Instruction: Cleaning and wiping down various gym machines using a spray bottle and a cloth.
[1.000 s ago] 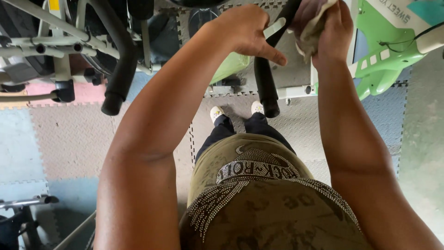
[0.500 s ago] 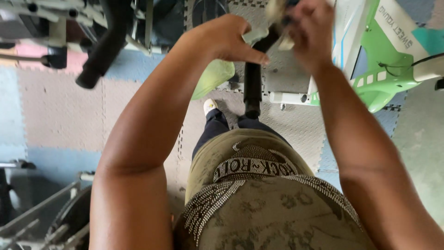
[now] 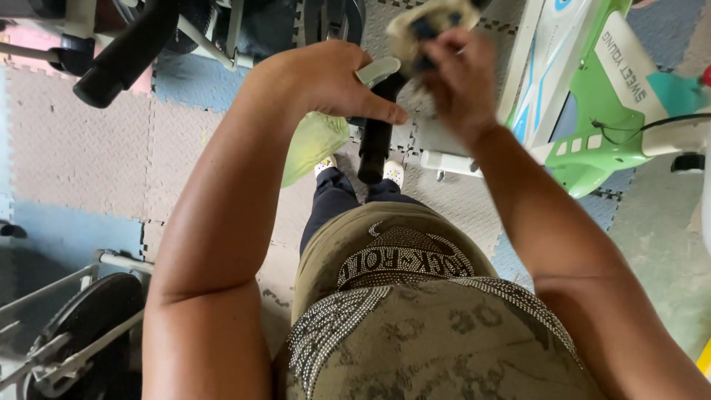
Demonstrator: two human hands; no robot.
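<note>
While the right hand (image 3: 459,81) is smeared by motion, it is plainly closed on a pale, crumpled cloth (image 3: 433,16) bunched round the top of a black bar (image 3: 376,148). Just beside it, nearly touching the bar with its thumb, the left hand (image 3: 326,81) is clenched on a green bottle (image 3: 315,144). At least it looks like a spray bottle, with a soft pale green body hanging below the fist and a grey spout poking out toward the bar. The work in hand looks like rubbing the bar down with the cloth. By my reading, a further stroke calls for a firm wrap of cloth round the bar and the bottle held clear of it. The bar is round, matt and foam-like, dropping from between the hands toward the person's shoes (image 3: 392,172). Under the hands lie mats (image 3: 89,148) of pink and blue interlocking foam with a ribbed grain. Beyond the right hand stands a glossy green and white machine (image 3: 600,111). Far below the left hand sits a dark round wheel (image 3: 89,318) in a metal frame.
</note>
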